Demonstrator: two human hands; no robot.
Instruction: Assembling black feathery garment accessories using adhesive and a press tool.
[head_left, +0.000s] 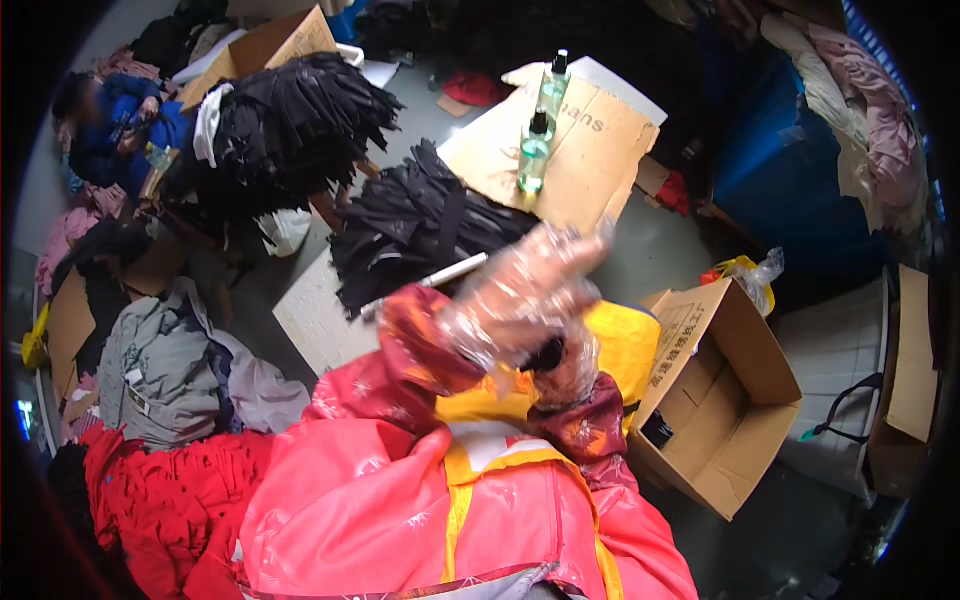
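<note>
My left hand (pixel 520 285), in a clear plastic glove, is raised above the work area, blurred by motion. Its fingers stretch apart toward the upper right. Below it, my right hand (pixel 572 368), gloved the same way, is curled close against its heel. Something small and black (pixel 547 354) shows between the two hands; its kind cannot be made out. Next to my left hand lies a heap of black fabric strips (pixel 410 220), with a thin white rod (pixel 430 285) along its near edge. Dark red patterned sleeves cover both forearms.
Two green bottles with black tops, one near (pixel 534 158) and one far (pixel 553 90), stand on a flattened cardboard sheet (pixel 600 150). An open carton (pixel 720 400) is at right. More black strips (pixel 285 130), grey clothes (pixel 155 360) and red cloth (pixel 175 500) lie left. A person (pixel 125 125) sits far left.
</note>
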